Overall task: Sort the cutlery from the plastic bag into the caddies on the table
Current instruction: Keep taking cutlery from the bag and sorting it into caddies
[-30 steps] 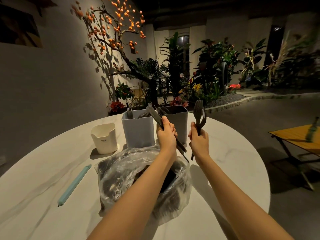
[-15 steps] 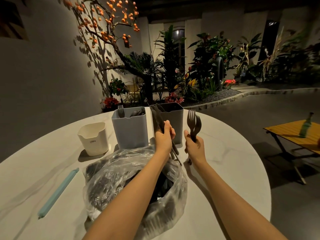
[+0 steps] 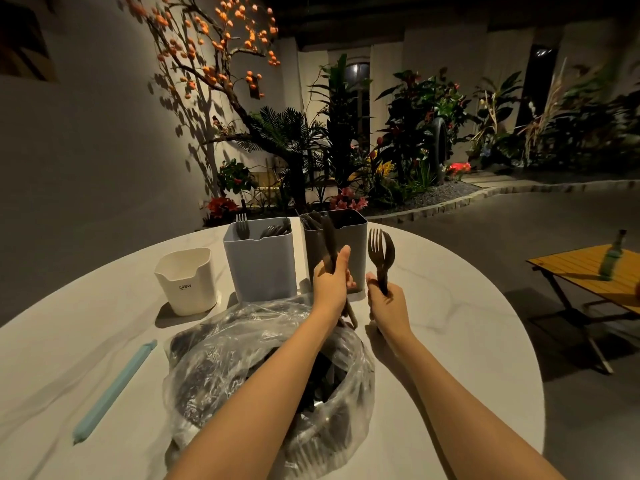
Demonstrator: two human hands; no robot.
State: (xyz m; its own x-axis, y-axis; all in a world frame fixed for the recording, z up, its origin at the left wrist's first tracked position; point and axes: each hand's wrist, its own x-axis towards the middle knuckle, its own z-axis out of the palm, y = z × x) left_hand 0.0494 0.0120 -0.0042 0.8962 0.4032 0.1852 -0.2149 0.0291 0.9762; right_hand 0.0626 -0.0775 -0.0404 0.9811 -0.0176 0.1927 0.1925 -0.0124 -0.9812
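Note:
My left hand grips a bunch of dark knives, held upright in front of the dark grey caddy. To its right, my right hand grips a dark fork and spoon, heads up. A clear plastic bag full of dark cutlery lies under my forearms. The blue-grey caddy left of the grey one holds a fork and several spoons. A small white caddy stands furthest left; its inside is hidden.
The round white table has its edge close on the right. A light blue bag clip lies on the left. A low yellow table with a bottle stands off to the right, plants behind.
Both hands have dropped slightly and stayed by the grey caddy. The knives in my left hand now stand more upright. The view has shifted a little.

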